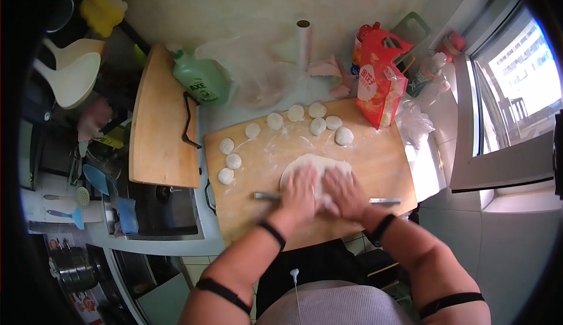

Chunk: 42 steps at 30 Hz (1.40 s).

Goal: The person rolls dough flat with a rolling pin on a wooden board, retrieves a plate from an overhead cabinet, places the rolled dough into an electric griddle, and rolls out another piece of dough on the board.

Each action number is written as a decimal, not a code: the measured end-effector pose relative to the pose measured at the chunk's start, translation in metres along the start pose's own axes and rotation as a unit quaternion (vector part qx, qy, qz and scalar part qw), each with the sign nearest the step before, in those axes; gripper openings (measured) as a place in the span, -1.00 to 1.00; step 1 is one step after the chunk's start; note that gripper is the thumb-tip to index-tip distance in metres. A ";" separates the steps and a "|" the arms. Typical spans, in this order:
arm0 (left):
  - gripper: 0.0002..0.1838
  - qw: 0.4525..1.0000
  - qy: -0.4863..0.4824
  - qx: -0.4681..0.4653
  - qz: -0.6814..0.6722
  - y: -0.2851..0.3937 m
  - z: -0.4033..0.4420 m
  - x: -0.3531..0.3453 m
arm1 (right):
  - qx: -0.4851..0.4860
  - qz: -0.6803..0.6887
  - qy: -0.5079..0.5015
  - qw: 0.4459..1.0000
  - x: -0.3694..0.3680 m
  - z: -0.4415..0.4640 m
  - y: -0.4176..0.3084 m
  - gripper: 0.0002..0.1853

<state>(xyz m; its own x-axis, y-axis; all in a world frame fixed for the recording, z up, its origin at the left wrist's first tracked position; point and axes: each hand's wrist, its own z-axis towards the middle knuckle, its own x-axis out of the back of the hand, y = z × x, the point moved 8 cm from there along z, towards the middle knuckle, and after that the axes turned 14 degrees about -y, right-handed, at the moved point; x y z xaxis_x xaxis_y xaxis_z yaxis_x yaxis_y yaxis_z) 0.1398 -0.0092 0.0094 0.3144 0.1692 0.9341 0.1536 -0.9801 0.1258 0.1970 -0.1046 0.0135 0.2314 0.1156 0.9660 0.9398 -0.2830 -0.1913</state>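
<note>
A flat round of dough [319,162] lies on a floured wooden board [258,167]. My left hand [301,190] rests over its left part, fingers stretched forward and slightly blurred. Beside it, my right hand [346,191] lies flat over the right part, fingers also extended. What looks like a metal rolling pin [385,201] shows an end on either side of my hands; its middle is hidden beneath them. Several floured dough pieces [274,121] are set along the board's back and left edges.
A red bag [378,84] stands at the board's back right corner. Behind are a green AXE bottle [199,79] and an upright roll [303,43]. An upright wooden board [164,126] stands beside the sink [170,211] at left. An open window [510,90] is at right.
</note>
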 end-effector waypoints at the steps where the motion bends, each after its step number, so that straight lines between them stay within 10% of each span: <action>1: -0.21 0.993 0.059 0.041 -0.090 -0.020 0.021 0.022 | -0.021 -0.007 -0.041 0.999 0.013 0.022 0.017 -0.18; 10: -0.31 0.989 0.032 -0.007 -0.144 -0.016 0.008 0.031 | 0.053 0.077 -0.023 0.995 0.020 0.037 0.036 -0.43; 12: -0.38 0.863 0.135 -0.029 -0.485 -0.037 -0.015 0.033 | 0.012 0.106 0.031 0.994 0.023 0.021 0.039 -0.44; 16: -0.47 0.516 0.046 0.113 -0.848 -0.039 -0.086 -0.032 | -0.149 0.119 0.045 0.981 -0.002 -0.018 0.034 -0.38; 17: -0.47 0.516 0.046 0.113 -0.848 -0.041 -0.103 -0.043 | -0.136 0.139 -0.054 0.979 0.006 -0.021 0.014 -0.35; 19: -0.35 0.895 0.126 0.041 -0.425 -0.046 -0.136 -0.016 | 0.015 0.027 -0.024 0.999 0.000 -0.024 -0.027 -0.33; 22: -0.18 0.966 0.021 0.199 -0.162 -0.060 -0.165 -0.034 | 0.064 0.055 -0.098 0.992 0.024 -0.034 -0.071 -0.25; 29: -0.15 0.969 0.051 0.189 -0.149 -0.084 -0.145 -0.054 | -0.091 0.257 -0.267 0.925 -0.002 -0.034 -0.096 -0.15; 42: -0.41 0.951 0.125 0.175 -0.222 -0.060 -0.113 -0.050 | -0.071 0.315 -0.247 0.914 -0.036 -0.008 -0.137 0.05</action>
<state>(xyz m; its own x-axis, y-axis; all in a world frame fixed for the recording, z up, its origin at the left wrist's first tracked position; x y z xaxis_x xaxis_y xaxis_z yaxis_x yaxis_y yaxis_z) 0.0091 0.0289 -0.0071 -0.0791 0.4855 0.8707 0.5353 -0.7161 0.4479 0.0578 -0.0781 0.0066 0.8335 0.2922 0.4689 0.5469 -0.5574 -0.6247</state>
